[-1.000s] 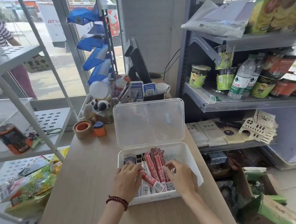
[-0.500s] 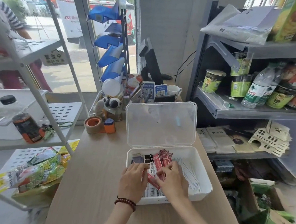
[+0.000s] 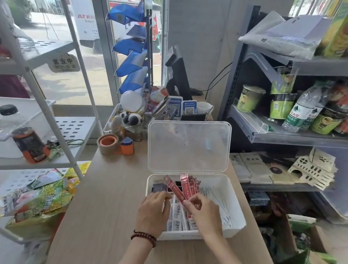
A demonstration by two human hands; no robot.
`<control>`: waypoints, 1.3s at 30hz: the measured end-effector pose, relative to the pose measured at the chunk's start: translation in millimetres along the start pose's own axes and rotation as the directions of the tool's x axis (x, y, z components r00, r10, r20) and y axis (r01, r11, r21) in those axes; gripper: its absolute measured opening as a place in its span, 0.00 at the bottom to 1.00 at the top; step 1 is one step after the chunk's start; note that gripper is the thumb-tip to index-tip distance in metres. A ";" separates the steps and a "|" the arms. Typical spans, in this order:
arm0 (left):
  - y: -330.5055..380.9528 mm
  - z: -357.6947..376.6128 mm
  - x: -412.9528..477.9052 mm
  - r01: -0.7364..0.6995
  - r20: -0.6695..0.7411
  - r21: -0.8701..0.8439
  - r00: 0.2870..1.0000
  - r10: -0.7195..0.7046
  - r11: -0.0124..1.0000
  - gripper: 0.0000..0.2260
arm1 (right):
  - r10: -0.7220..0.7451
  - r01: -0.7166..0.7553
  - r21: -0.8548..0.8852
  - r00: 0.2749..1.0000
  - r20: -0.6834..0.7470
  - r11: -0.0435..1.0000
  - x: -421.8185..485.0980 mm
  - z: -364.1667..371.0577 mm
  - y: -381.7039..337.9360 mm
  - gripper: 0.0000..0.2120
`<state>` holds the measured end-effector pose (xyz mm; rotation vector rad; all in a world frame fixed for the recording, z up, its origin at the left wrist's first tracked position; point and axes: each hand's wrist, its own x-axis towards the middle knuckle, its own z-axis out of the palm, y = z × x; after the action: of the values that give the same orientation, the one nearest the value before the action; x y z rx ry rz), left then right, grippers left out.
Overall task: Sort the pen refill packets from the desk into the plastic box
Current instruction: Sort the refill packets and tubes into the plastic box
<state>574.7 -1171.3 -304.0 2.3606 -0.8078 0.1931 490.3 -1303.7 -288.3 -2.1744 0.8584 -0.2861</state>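
Pen refill packets (image 3: 180, 215) lie in rows on our wooden desk (image 3: 109, 199), already inside the box's left half, red ones far and white barcoded ones near. The white plastic box (image 3: 235, 222) stands at the desk's near right, its clear lid (image 3: 188, 146) propped upright on the far side, leaving us free reach. Our left hand (image 3: 152, 213) rests with fingers fairly flat on the white packets, apparently steadying the row. Our right hand (image 3: 205, 214) pinches one red packet (image 3: 175, 189) by its near end, angled up and leftward over the others, likely to slot it beside its red neighbours.
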 end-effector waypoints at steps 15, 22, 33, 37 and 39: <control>-4.0 3.1 -1.5 0.016 0.009 -0.056 1.000 -0.016 0.998 0.05 | 0.120 -0.117 0.044 0.989 -0.085 0.992 5.9 -10.3 14.0 0.07; -1.8 1.1 -1.5 0.012 0.005 -0.047 1.000 -0.012 0.999 0.05 | 0.090 -0.085 0.102 0.995 -0.036 0.991 8.5 -12.0 18.4 0.08; 0.9 -1.2 -0.9 0.035 0.021 -0.043 0.999 -0.034 0.998 0.04 | 0.061 -0.061 0.170 0.998 0.002 0.984 16.3 -13.0 24.7 0.06; -0.6 -0.1 -0.1 0.022 0.026 -0.058 0.999 -0.020 0.998 0.04 | 0.081 -0.080 0.111 0.997 -0.003 0.991 17.1 -5.5 26.1 0.08; 0.9 -1.2 0.2 0.031 0.028 -0.058 0.999 -0.029 0.998 0.04 | 0.090 -0.089 0.073 0.996 -0.010 0.993 17.2 -1.7 26.4 0.07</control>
<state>574.4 -1171.2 -302.6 2.3231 -0.7800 0.1237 489.4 -1328.7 -307.5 -2.0632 0.9359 -0.2833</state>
